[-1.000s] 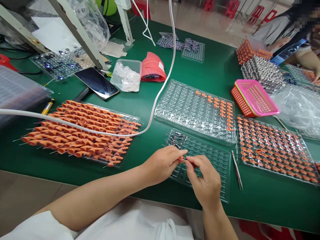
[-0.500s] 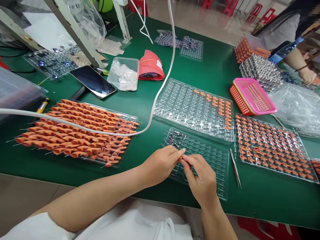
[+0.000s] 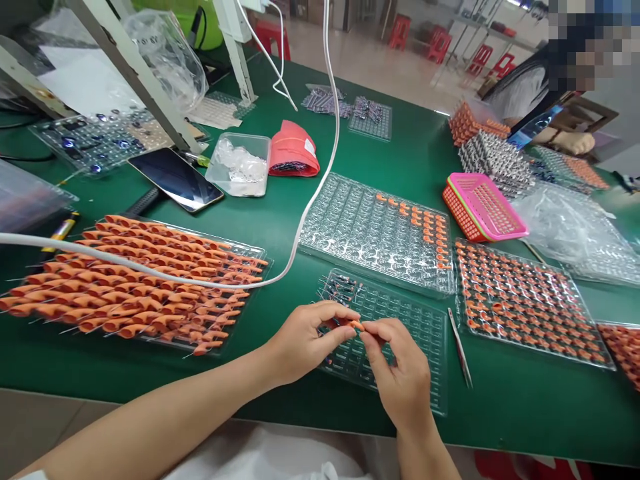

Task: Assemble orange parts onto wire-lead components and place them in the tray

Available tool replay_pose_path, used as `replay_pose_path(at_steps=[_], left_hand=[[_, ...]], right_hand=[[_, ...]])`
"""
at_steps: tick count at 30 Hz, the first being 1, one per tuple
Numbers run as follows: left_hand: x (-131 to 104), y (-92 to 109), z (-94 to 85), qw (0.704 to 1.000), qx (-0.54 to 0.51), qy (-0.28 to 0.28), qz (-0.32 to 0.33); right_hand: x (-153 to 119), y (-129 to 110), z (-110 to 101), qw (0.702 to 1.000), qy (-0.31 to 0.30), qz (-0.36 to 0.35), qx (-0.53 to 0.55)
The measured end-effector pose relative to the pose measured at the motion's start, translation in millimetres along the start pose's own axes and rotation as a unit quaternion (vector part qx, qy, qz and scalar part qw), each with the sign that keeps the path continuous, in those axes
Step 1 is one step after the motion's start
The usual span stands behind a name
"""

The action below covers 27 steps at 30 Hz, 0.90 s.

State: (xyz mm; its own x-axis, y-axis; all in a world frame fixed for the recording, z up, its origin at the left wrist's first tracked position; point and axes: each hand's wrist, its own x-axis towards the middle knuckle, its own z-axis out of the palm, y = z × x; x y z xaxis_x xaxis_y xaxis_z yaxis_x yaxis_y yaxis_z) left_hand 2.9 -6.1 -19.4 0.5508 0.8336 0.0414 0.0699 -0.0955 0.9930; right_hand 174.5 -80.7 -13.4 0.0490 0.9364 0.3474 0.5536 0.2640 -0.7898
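A small orange piece [image 3: 356, 325] is pinched between the fingertips of both hands, above a clear tray [image 3: 420, 333] with thin dark wired parts [image 3: 343, 287] at its upper left. My left hand [image 3: 313, 339] grips the piece from the left, fingers closed. From the right, my right hand [image 3: 400, 360] pinches its other end with thumb and forefinger. Behind them lies a larger clear tray [image 3: 345, 213] with orange pieces along its right side. Fine detail of the held piece is hidden by the fingers.
Rows of orange parts fill a tray [image 3: 135, 280] at left, crossed by a white cable [image 3: 295, 247]. Tweezers [image 3: 460, 347] lie beside another filled tray [image 3: 530, 300] at right. Farther back are a pink basket [image 3: 493, 203], a phone [image 3: 175, 179] and a person's hand [image 3: 575, 141].
The view has shifted, and the orange piece shows more clearly between the hands. My left fingers have turned, with the thumb now below the piece.
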Motion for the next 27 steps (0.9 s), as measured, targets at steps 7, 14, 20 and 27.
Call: replay_pose_path(at_steps=[7,14,20,27], left_hand=[[-1.5,0.7,0.9,0.998,-0.061,0.022,0.020],[-1.6,2.3,-1.7,0.993,0.012,0.020,0.112],[-1.4,-1.0,-2.0,0.986,0.034,0.028,0.161],[-1.0,-0.9,-2.6,0.978,0.053,0.024,0.199]], right_hand=[[-6.0,3.1,-3.9,0.996,0.018,0.077,0.042],[-3.5,0.2,-2.8,0.999,0.029,0.015,0.038],[-4.0,-0.1,-2.1,0.999,0.036,-0.015,0.005],[-3.3,1.1,-1.9,0.999,0.029,-0.015,0.007]])
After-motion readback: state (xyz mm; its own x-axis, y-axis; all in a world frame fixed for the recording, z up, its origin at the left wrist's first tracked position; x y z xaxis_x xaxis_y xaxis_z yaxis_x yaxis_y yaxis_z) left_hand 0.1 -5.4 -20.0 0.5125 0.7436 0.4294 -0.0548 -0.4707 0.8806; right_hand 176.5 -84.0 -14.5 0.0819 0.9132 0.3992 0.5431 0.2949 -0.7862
